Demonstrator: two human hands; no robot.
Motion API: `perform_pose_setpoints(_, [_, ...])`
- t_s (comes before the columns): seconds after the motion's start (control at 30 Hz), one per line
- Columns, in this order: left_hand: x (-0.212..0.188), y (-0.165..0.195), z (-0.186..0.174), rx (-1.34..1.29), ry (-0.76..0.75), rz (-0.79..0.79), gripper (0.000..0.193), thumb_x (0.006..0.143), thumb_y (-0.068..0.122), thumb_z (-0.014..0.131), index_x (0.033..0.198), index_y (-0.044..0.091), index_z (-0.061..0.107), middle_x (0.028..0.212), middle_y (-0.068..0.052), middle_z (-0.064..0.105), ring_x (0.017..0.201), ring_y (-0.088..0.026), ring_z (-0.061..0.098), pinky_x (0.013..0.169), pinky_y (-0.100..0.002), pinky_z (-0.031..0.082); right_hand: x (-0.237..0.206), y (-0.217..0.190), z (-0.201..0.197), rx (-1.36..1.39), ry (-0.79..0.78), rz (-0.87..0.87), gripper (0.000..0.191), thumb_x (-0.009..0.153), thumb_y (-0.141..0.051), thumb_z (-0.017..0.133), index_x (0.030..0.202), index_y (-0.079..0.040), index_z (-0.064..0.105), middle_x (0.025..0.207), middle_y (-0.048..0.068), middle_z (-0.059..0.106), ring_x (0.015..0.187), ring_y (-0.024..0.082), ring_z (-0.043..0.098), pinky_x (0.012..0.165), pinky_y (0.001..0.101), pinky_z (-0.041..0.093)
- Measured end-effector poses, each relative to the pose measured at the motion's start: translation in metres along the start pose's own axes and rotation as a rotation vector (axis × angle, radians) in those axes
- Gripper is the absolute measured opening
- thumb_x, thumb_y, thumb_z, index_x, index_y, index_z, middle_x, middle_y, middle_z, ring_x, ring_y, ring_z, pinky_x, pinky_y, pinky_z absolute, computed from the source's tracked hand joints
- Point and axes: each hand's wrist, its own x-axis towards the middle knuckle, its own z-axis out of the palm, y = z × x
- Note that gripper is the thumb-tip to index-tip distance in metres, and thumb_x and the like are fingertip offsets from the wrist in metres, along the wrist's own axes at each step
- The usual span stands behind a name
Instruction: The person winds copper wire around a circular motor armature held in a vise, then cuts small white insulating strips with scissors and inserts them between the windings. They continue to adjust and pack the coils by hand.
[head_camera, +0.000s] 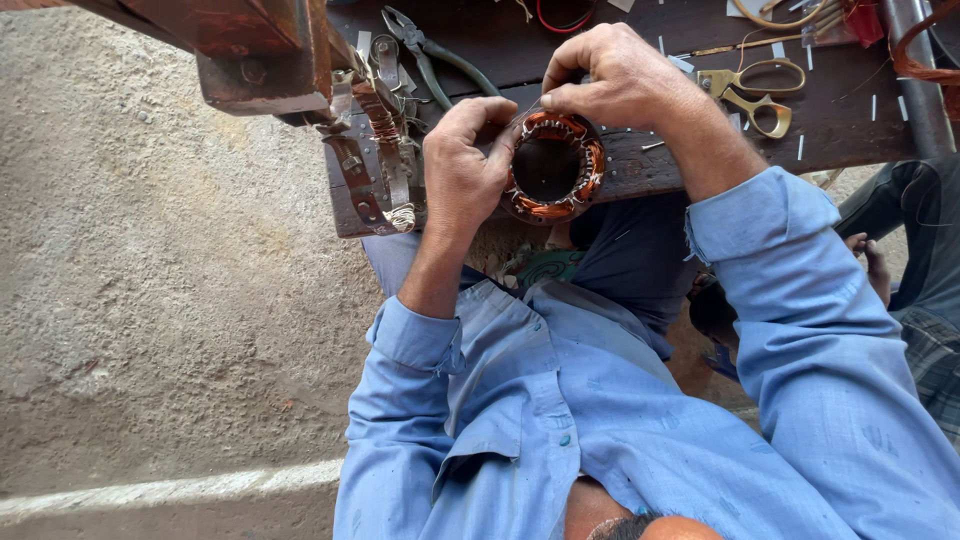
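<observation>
Head view: dark wooden workbench (640, 170), concrete floor (170, 300)

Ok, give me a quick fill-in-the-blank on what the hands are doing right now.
1. Both hands hold a ring-shaped stator wound with ____ wire.
2. The left hand grips the stator's ____ side.
3. The right hand pinches at its ____ rim.
4. Brass-coloured ____ lie on the dark bench.

Missing: copper; left; top; scissors
</observation>
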Motion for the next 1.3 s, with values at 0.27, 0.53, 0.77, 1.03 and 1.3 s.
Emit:
perform_pose_setpoints(0.27, [0.004, 0.007, 0.000, 0.281, -0.086, 0.118, 0.013, 0.089, 0.005, 0.072, 0.101, 0.006, 0.078, 0.099, -0.008, 0.074, 0.097, -0.027, 0.068, 0.088, -0.040, 0.055, -0.006, -0.002, 0.001, 0.104, 0.041, 0.045, 0.017, 0.091, -0.019, 0.078, 0.100, -0.004, 0.079, 0.085, 0.012, 0.075, 0.075, 0.018, 0.072, 0.067, 0.0335, 0.058])
perform_pose_setpoints(0.53, [0.005, -0.001, 0.000, 0.216, -0.132, 0.082, 0.045, 0.088, 0.012, 0.078, 0.130, 0.007, 0.062, 0.096, -0.006, 0.074, 0.090, -0.023, 0.068, 0.082, -0.038, 0.057, -0.010, 0.004, 0.012, 0.197, 0.160, -0.153, 0.012, 0.097, -0.013, 0.079, 0.102, -0.002, 0.078, 0.088, 0.011, 0.076, 0.078, 0.015, 0.073, 0.070, 0.0293, 0.062])
perform_pose_setpoints(0.77, [0.002, -0.004, 0.013, 0.269, -0.081, 0.082, 0.074, 0.087, 0.004, 0.074, 0.154, 0.013, 0.045, 0.089, -0.002, 0.069, 0.084, -0.015, 0.067, 0.078, -0.033, 0.061, -0.015, 0.005, 0.011, 0.265, 0.219, -0.212, 0.011, 0.099, -0.011, 0.079, 0.105, -0.001, 0.076, 0.092, 0.010, 0.076, 0.083, 0.015, 0.075, 0.073, 0.0293, 0.063])
perform_pose_setpoints(1.03, [0.013, -0.006, 0.017, 0.147, -0.096, 0.037, 0.059, 0.091, 0.003, 0.075, 0.145, 0.012, 0.054, 0.092, -0.003, 0.075, 0.082, -0.014, 0.076, 0.073, -0.029, 0.065, -0.012, 0.002, 0.010, 0.318, 0.277, -0.295, 0.008, 0.103, -0.005, 0.076, 0.109, 0.000, 0.073, 0.100, 0.011, 0.075, 0.093, 0.017, 0.074, 0.082, 0.0293, 0.064])
perform_pose_setpoints(1.3, [0.015, -0.009, 0.010, -0.047, -0.130, -0.007, 0.051, 0.092, 0.002, 0.077, 0.139, 0.008, 0.059, 0.093, -0.006, 0.079, 0.084, -0.012, 0.078, 0.077, -0.027, 0.064, -0.005, 0.002, 0.008, 0.476, 0.242, -0.316, 0.006, 0.108, 0.000, 0.068, 0.114, -0.002, 0.066, 0.104, 0.010, 0.072, 0.101, 0.016, 0.075, 0.090, 0.0287, 0.065])
